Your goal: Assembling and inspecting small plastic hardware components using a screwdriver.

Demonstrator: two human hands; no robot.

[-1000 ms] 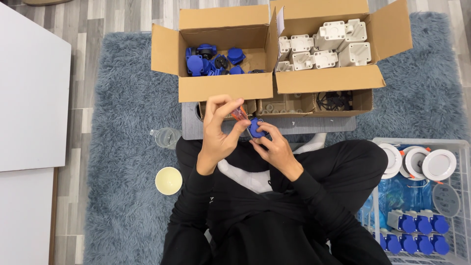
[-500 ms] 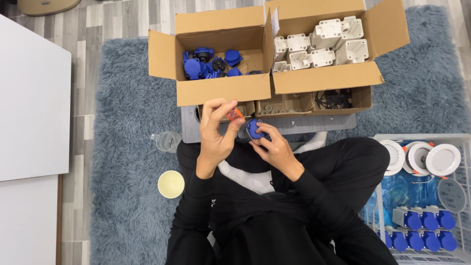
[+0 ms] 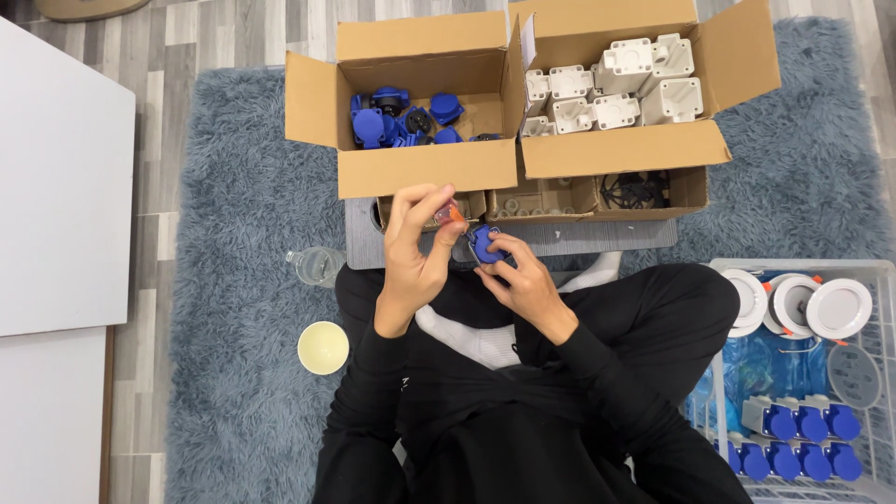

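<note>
Seen from above, a person in black sits cross-legged on a grey-blue rug [image 3: 233, 308] facing two open cardboard boxes. The left box [image 3: 425, 168] holds a loose pile of blue plastic caps [image 3: 401, 119]; the right box [image 3: 625, 149] holds white plastic housings [image 3: 611, 89]. Just in front of these sit two lower, smaller boxes, one holding black wiring [image 3: 635, 189]. At the person's right side, a white wire basket [image 3: 719, 280] holds round white light fittings [image 3: 812, 306] and rows of assembled grey and blue parts [image 3: 803, 434]. A cream cup [image 3: 323, 347] and a clear glass [image 3: 313, 266] stand on the rug to the left. The left hand [image 3: 415, 257] is raised, its fingers closed on a small orange piece [image 3: 451, 215]. The right hand [image 3: 523, 280] grips a blue cap [image 3: 483, 244] at its fingertips, just below and beside the orange piece, in front of the left box.
</note>
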